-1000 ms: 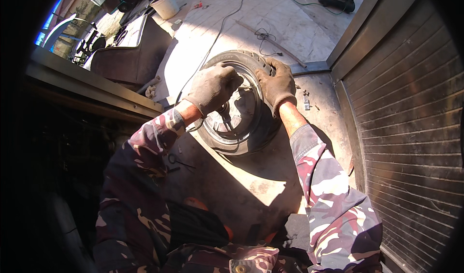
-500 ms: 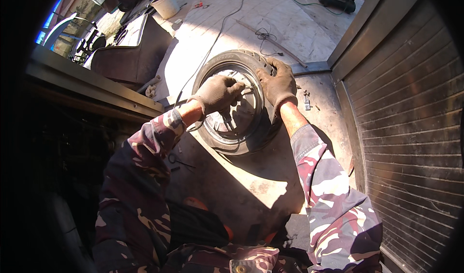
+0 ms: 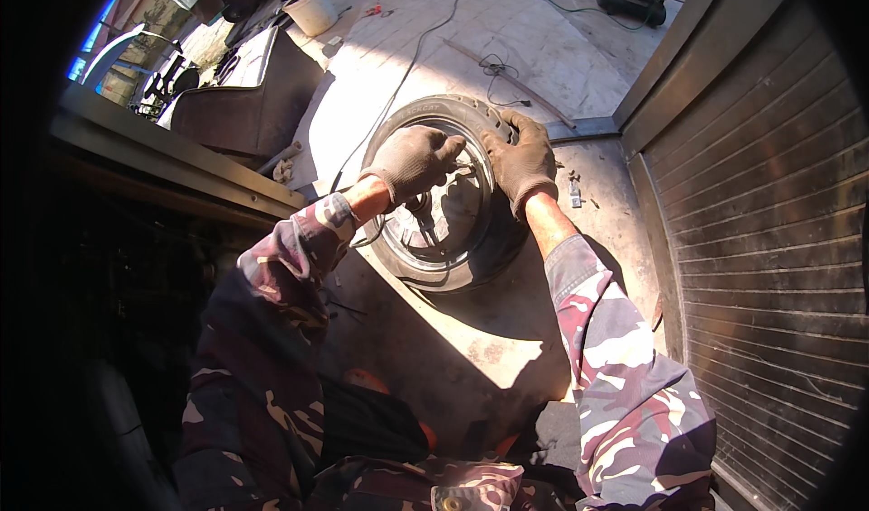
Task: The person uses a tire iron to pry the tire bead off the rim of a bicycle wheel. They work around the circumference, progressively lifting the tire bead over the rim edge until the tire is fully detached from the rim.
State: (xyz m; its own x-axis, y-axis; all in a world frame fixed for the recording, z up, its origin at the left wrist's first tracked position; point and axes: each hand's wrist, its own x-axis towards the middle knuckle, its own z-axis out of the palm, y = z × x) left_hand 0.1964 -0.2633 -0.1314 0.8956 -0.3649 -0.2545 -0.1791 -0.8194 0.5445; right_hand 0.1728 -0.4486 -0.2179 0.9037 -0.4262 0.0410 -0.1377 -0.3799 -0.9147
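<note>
A small wheel lies on the ground in front of me, with a black tyre (image 3: 471,280) around a silver metal hub (image 3: 448,226). My right hand (image 3: 523,160), in a brown work glove, grips the tyre's upper right side, its fingers bent over the tread. Over the upper part of the hub and rim is my gloved left hand (image 3: 416,162), closed with thumb and fingers together. Whatever sits in that pinch is too small or hidden to make out. A dark cable (image 3: 371,238) shows beside the wheel, below my left wrist.
A ribbed dark metal door panel (image 3: 760,212) stands on the right, a metal frame (image 3: 181,162) on the left. Small metal parts (image 3: 575,190) lie right of the wheel. Beyond are a thin rod (image 3: 534,95), a white bucket (image 3: 310,10), a brown seat-like piece (image 3: 240,108) and a black compressor-like machine (image 3: 632,0).
My left hand has shifted slightly up and to the right over the rim, its forearm following. My right hand stays on the tyre, and the wheel has barely moved.
</note>
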